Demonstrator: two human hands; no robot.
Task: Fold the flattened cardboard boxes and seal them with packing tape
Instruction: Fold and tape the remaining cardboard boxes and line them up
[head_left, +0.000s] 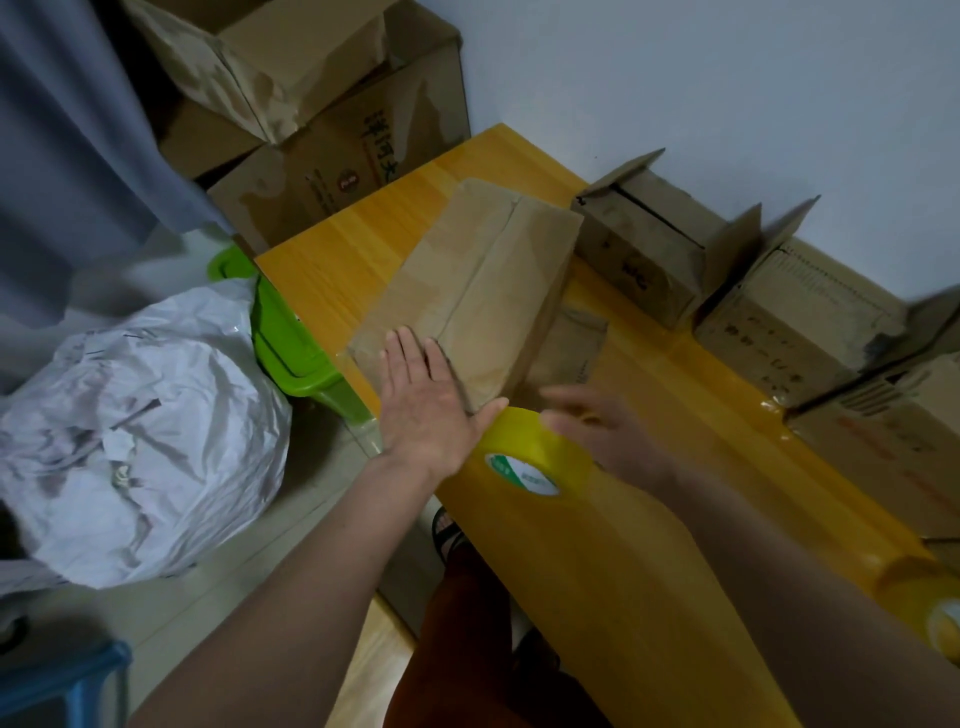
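1. White plastic bag (130, 431): on the floor at far left, crumpled, just beside a green plastic bin (283, 338).
2. Left hand (431, 405): flat, fingers straight, pressing on the near end of the cardboard box (483, 291).
3. Cardboard box: folded, lying lengthwise on the yellow table (332, 270), centre seam facing up.
4. Tape roll (524, 462): yellow, at the near end of the box, between both hands, touching the left thumb.
5. Right hand (608, 431): motion-blurred, fingers extended over the tape roll; grip cannot be determined.
6. Other boxes (649, 249): standing in a row along the wall at right, flaps up.
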